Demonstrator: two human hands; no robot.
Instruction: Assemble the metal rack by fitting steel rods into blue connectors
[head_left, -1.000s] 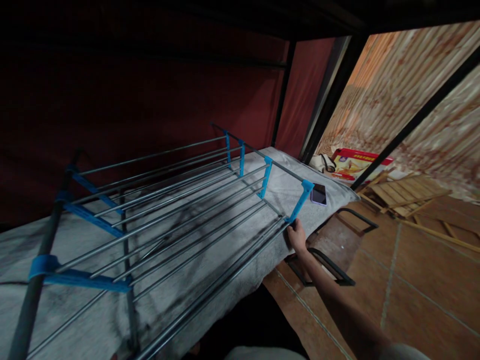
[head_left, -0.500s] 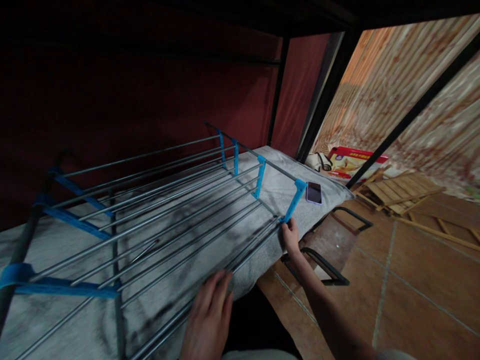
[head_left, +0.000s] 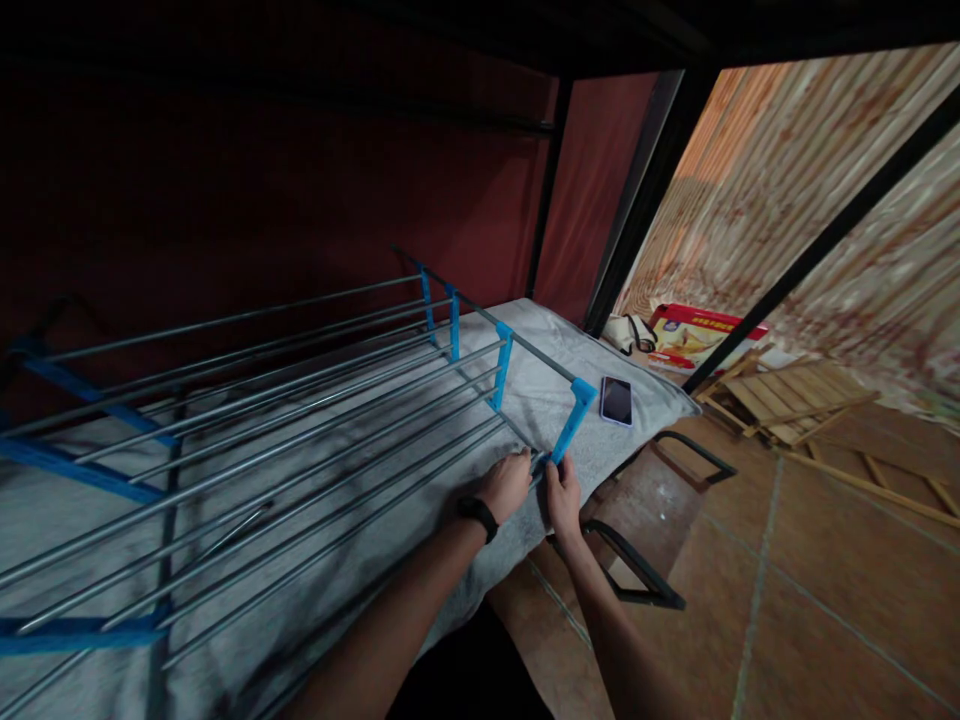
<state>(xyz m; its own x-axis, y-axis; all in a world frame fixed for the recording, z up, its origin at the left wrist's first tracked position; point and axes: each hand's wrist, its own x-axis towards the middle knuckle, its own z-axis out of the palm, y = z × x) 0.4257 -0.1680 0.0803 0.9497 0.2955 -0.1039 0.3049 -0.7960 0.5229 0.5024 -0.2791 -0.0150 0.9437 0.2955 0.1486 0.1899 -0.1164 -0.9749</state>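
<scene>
A metal rack [head_left: 360, 420] of grey rods and blue plastic brackets lies on a grey cloth. My left hand [head_left: 508, 483], a black band on its wrist, is closed around the end of a metal rod at the rack's near right corner. Right beside it, my right hand [head_left: 562, 495] grips the lower end of a blue bracket [head_left: 574, 420], with the thumb up against it. The fingers partly hide the joint between rod and bracket. Under the rods, a thin metal tool or rod [head_left: 240, 527] rests on the cloth.
A phone [head_left: 616, 400] lies on the grey cloth [head_left: 555, 345], right of the rack. Black metal frames [head_left: 637, 565] stand beside the edge. On the tiled floor are wooden slatted pieces [head_left: 787, 400] and a red and yellow box [head_left: 697, 335]. Dark posts [head_left: 645, 200] rise behind.
My left hand has moved right and forward from the near rods to the corner, closing on the rod end beside my right hand. The view has shifted, with the rack lower and further left.
</scene>
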